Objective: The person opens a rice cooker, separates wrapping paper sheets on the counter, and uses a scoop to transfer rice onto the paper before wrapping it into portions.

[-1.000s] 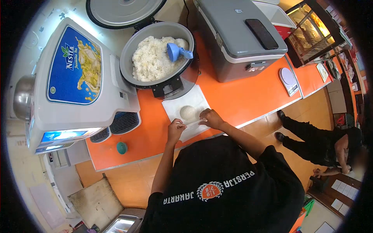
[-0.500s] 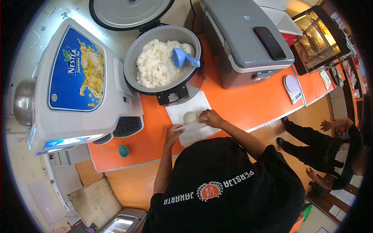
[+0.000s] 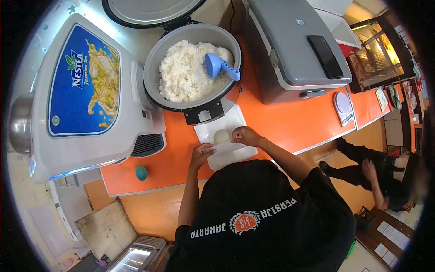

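A rounded mound of rice point(image 3: 221, 136) lies on white wrapping paper point(image 3: 229, 119) on the orange counter. My left hand point(image 3: 200, 156) pinches one corner of the paper's near edge, and my right hand point(image 3: 245, 136) pinches the other side of that edge, close beside the mound. Between my hands the edge is raised and stretched along the near side of the rice. Just beyond the paper stands an open rice cooker point(image 3: 192, 109) full of cooked rice point(image 3: 183, 72). A blue scoop point(image 3: 219, 67) rests on that rice.
A Nestea dispenser point(image 3: 90, 86) stands left, near a small green cup point(image 3: 141, 172). To the right are a grey cooler box point(image 3: 290, 41) with a phone point(image 3: 325, 56) on its lid, a scale point(image 3: 343, 108) and a lit display case point(image 3: 374, 54). Another person point(image 3: 385, 177) is at far right.
My hands keep their hold on the paper with almost no movement. The view has shifted slightly, and the other person at right has changed posture, an arm now lower across the body.
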{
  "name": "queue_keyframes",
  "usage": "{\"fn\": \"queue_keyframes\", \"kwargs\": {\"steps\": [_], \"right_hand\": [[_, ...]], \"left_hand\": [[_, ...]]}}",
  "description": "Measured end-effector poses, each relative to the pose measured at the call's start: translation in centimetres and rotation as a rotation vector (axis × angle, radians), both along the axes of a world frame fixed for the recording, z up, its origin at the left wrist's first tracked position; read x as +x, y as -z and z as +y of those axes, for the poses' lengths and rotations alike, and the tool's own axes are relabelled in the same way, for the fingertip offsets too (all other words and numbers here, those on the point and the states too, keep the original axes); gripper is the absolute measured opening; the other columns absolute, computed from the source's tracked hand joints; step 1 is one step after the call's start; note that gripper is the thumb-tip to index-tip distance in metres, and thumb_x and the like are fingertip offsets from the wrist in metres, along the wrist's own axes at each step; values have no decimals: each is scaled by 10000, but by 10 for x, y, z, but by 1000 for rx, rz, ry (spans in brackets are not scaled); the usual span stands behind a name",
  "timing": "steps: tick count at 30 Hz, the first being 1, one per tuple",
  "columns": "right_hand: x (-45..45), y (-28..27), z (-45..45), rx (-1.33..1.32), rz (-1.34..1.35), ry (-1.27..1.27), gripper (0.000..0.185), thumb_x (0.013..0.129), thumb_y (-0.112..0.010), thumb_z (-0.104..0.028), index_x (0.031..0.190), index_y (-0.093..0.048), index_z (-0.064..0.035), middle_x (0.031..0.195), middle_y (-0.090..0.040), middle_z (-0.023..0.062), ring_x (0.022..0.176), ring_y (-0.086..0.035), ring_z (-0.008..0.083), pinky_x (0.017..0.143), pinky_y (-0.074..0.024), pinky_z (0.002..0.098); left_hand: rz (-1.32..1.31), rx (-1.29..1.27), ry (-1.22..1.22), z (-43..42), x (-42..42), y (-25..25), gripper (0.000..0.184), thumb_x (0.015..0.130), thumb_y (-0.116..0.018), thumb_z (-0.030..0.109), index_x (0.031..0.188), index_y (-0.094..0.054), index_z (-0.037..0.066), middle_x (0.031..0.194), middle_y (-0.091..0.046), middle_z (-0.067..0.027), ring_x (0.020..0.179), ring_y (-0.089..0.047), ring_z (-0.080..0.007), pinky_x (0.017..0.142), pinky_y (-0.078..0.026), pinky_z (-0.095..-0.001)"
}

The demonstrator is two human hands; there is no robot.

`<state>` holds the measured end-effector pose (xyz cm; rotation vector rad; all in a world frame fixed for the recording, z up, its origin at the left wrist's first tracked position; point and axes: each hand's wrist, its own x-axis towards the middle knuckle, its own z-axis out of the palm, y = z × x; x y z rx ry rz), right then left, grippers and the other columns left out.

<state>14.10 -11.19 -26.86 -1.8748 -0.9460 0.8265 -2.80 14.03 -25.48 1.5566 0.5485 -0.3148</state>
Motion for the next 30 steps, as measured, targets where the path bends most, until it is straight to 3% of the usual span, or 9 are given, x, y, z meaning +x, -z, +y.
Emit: {"fn": "queue_keyframes", "kwargs": {"steps": [5,11,14,16,18,22,25,27,30], "right_hand": [[-12,-2,-11,-60,-49,32,308,785,-864,-256,929,-668,-68,931,-693,91,890,-683,280,796,-533,412],[-26,-3,-25,-101,-446,-64,301,806,-820,-303,938,-647,-94,1046,-666,69,1017,-664,305,870,-519,444],[-24,1,-20,-123,-414,-66,250,842,-788,-277,949,-645,-102,1000,-672,82,999,-662,322,842,-527,453],[-14,-1,-13,-48,-218,46,204,883,-755,-257,934,-634,-100,947,-674,102,958,-667,327,797,-529,460],[-5,-3,-10,41,-202,127,183,878,-768,-164,902,-625,-53,879,-679,127,846,-673,315,751,-531,435],[12,5,-1,33,-115,38,185,889,-776,-173,908,-632,-58,865,-690,101,834,-675,270,761,-530,401],[18,14,3,-5,-19,19,204,891,-789,-193,916,-639,-56,854,-703,66,839,-686,230,781,-537,375],[23,16,4,75,161,44,222,882,-812,-234,954,-708,-52,893,-736,48,829,-692,195,785,-542,355],[27,9,1,-6,149,20,245,872,-824,-259,983,-766,-49,905,-756,54,806,-687,167,770,-542,326]], "left_hand": [[-20,135,101,4,-8,23,221,939,-750,172,1060,-718,-10,984,-747,-84,949,-701,-176,873,-553,-340],[23,96,127,3,-8,21,253,954,-741,192,1101,-693,-8,960,-741,-77,930,-702,-167,856,-552,-335],[-24,64,61,4,-6,19,268,952,-745,202,1108,-694,-9,967,-745,-76,900,-708,-172,838,-554,-333],[-61,65,32,-3,1,3,287,948,-752,211,1121,-694,-11,974,-748,-76,878,-711,-177,823,-557,-331],[-13,280,58,-9,3,-10,322,932,-774,224,1128,-696,-20,964,-752,-84,835,-709,-171,781,-560,-322],[-75,355,112,0,-1,8,346,927,-783,261,1099,-714,-31,936,-752,-84,812,-696,-149,745,-553,-317],[-17,355,-40,3,-4,13,333,947,-759,264,1095,-734,-33,929,-751,-77,826,-684,-123,758,-543,-316],[-11,267,-118,4,-7,21,320,974,-727,254,1114,-745,-32,962,-750,-55,850,-673,-117,792,-531,-305],[22,72,-219,5,-10,30,291,987,-713,220,1126,-746,-33,985,-745,-33,875,-665,-116,827,-521,-294]]}}
